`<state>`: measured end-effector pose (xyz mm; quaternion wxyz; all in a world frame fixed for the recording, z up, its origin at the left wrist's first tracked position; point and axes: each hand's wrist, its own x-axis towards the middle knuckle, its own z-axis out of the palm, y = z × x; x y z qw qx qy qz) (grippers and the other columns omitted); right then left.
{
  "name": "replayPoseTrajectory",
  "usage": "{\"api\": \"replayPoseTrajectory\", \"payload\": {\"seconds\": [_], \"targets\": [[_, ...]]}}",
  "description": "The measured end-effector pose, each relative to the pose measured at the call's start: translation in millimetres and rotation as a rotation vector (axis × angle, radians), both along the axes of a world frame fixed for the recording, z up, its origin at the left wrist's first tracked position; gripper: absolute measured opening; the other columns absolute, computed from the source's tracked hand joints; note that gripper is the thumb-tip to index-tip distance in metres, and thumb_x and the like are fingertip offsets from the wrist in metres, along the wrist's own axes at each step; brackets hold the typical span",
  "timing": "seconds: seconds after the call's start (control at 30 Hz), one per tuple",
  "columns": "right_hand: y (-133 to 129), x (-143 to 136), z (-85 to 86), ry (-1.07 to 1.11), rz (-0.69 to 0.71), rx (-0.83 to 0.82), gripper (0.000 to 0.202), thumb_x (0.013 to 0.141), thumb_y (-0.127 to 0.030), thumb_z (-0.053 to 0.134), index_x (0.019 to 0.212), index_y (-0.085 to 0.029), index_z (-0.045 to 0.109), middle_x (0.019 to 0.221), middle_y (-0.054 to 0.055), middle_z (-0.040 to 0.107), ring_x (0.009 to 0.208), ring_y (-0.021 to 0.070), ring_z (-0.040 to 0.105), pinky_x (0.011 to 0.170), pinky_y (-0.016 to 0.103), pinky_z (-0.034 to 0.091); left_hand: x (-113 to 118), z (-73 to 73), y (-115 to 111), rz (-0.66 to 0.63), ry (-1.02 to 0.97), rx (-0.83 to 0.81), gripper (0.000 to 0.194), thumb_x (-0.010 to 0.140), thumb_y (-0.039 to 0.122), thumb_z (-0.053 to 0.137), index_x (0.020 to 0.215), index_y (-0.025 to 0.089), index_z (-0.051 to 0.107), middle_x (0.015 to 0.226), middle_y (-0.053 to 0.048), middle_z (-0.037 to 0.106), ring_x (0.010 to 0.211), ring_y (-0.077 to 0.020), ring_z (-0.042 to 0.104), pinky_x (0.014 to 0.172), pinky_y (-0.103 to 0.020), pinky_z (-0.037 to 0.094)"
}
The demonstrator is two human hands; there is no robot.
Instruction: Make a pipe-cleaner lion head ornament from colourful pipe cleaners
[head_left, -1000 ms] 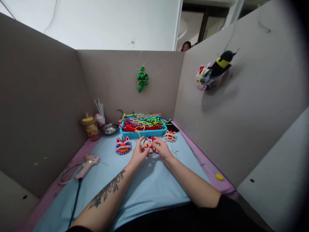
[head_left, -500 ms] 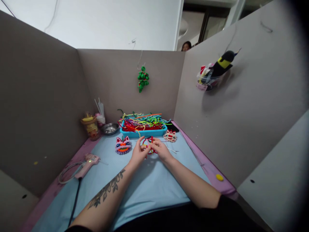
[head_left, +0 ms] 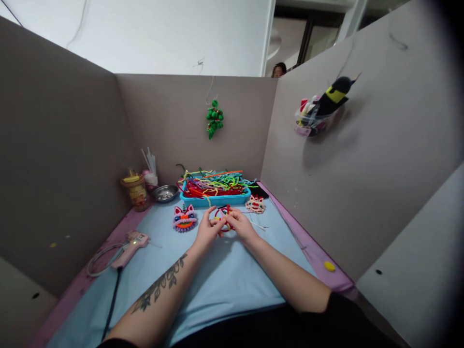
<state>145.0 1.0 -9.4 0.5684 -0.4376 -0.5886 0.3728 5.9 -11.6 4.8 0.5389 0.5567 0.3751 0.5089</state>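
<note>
Between my hands is a ring-shaped pipe-cleaner piece (head_left: pixel 227 226), mostly red with bits of yellow and pink. My left hand (head_left: pixel 209 228) grips its left side, with thumb and fingers pinched toward the middle. On its right side my right hand (head_left: pixel 239 224) pinches it, the fingertips of both hands nearly meeting. The fingers hide much of the piece. Just left of my hands lies a purple, orange and pink fuzzy animal head (head_left: pixel 184 219). A cream and red fuzzy head (head_left: pixel 255 204) rests to their right.
Behind my hands stands a blue tray (head_left: pixel 217 199) heaped with colourful pipe cleaners (head_left: pixel 213 183). A pink glue gun (head_left: pixel 131 249) with a black cord lies left. Further back are a metal bowl (head_left: pixel 165 193) and a lidded cup (head_left: pixel 136 192). Grey partitions (head_left: pixel 174 125) surround the table.
My left fingers have shifted slightly around the ring-shaped piece. Both hands keep their hold in nearly the same place.
</note>
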Motion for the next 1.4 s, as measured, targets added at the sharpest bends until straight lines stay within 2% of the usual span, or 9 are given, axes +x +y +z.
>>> {"api": "replayPoseTrajectory", "payload": {"seconds": [0.2, 0.37, 0.43, 0.67, 0.83, 1.07, 1.2, 1.4], "targets": [[3.4, 0.5, -4.8, 0.021, 0.006, 0.000, 0.029, 0.070, -0.047, 0.063, 0.061, -0.019, 0.061, 0.100, 0.006, 0.060, 0.112, 0.0229, 0.046, 0.096, 0.033, 0.030, -1.7, 3.4, 0.6, -0.004, 0.010, -0.003, 0.072, 0.065, 0.043, 0.070, 0.122, 0.017, 0.035, 0.048, 0.011, 0.048, 0.035, -0.0051, 0.042, 0.039, -0.015, 0.031], [3.8, 2.2, -5.7, 0.077, 0.039, -0.003, 0.032, 0.071, -0.049, 0.061, 0.061, -0.019, 0.058, 0.086, 0.003, 0.060, 0.089, 0.0189, 0.054, 0.086, 0.031, 0.038, -3.7, 3.1, 3.8, 0.033, 0.023, 0.023, 0.067, 0.064, 0.042, 0.071, 0.117, 0.017, 0.038, 0.049, 0.011, 0.045, 0.036, -0.0038, 0.039, 0.037, -0.014, 0.028], [3.3, 3.1, -4.4, 0.062, 0.049, 0.000, 0.033, 0.071, -0.050, 0.061, 0.061, -0.019, 0.059, 0.084, 0.002, 0.060, 0.086, 0.0182, 0.053, 0.083, 0.030, 0.039, -4.0, 2.5, 4.3, 0.039, 0.037, 0.024, 0.066, 0.064, 0.042, 0.071, 0.116, 0.018, 0.038, 0.051, 0.011, 0.046, 0.036, -0.0038, 0.039, 0.037, -0.014, 0.028], [2.8, 3.6, -0.7, 0.020, 0.054, -0.014, 0.030, 0.066, -0.047, 0.067, 0.058, -0.018, 0.062, 0.095, 0.004, 0.061, 0.094, 0.0207, 0.054, 0.090, 0.034, 0.038, -3.9, 1.2, 3.2, 0.036, 0.097, 0.072, 0.060, 0.067, 0.040, 0.069, 0.114, 0.018, 0.039, 0.050, 0.010, 0.047, 0.036, -0.0040, 0.039, 0.036, -0.014, 0.029], [0.7, 0.1, -0.6, 0.021, 0.062, -0.028, 0.026, 0.067, -0.044, 0.066, 0.060, -0.019, 0.064, 0.108, 0.006, 0.058, 0.101, 0.0220, 0.053, 0.094, 0.036, 0.036, -3.8, 0.4, 3.4, 0.052, 0.123, 0.082, 0.059, 0.066, 0.039, 0.070, 0.111, 0.017, 0.040, 0.048, 0.011, 0.047, 0.035, -0.0045, 0.040, 0.037, -0.014, 0.029], [4.6, 1.3, -2.2, 0.001, 0.031, -0.038, 0.030, 0.065, -0.047, 0.067, 0.057, -0.018, 0.064, 0.113, 0.007, 0.056, 0.107, 0.0241, 0.051, 0.097, 0.038, 0.033, -4.0, -0.8, 4.5, 0.070, 0.150, 0.068, 0.064, 0.066, 0.039, 0.069, 0.117, 0.016, 0.038, 0.050, 0.009, 0.050, 0.036, -0.0054, 0.042, 0.037, -0.015, 0.031], [5.4, 8.5, 1.3, 0.020, 0.047, -0.056, 0.029, 0.065, -0.049, 0.068, 0.067, -0.020, 0.069, 0.119, 0.007, 0.054, 0.118, 0.0259, 0.044, 0.102, 0.038, 0.027, -3.3, 1.7, 3.3, 0.074, 0.108, 0.010, 0.072, 0.065, 0.042, 0.070, 0.121, 0.015, 0.035, 0.051, 0.009, 0.050, 0.037, -0.0060, 0.043, 0.038, -0.016, 0.032], [2.6, 8.1, 3.2, 0.025, 0.111, -0.028, 0.028, 0.063, -0.047, 0.070, 0.069, -0.020, 0.069, 0.110, 0.006, 0.059, 0.115, 0.0255, 0.046, 0.101, 0.039, 0.028, -3.8, 2.2, 3.5, 0.038, 0.060, -0.045, 0.074, 0.064, 0.042, 0.071, 0.123, 0.015, 0.033, 0.049, 0.010, 0.050, 0.035, -0.0051, 0.042, 0.039, -0.016, 0.031]]}}
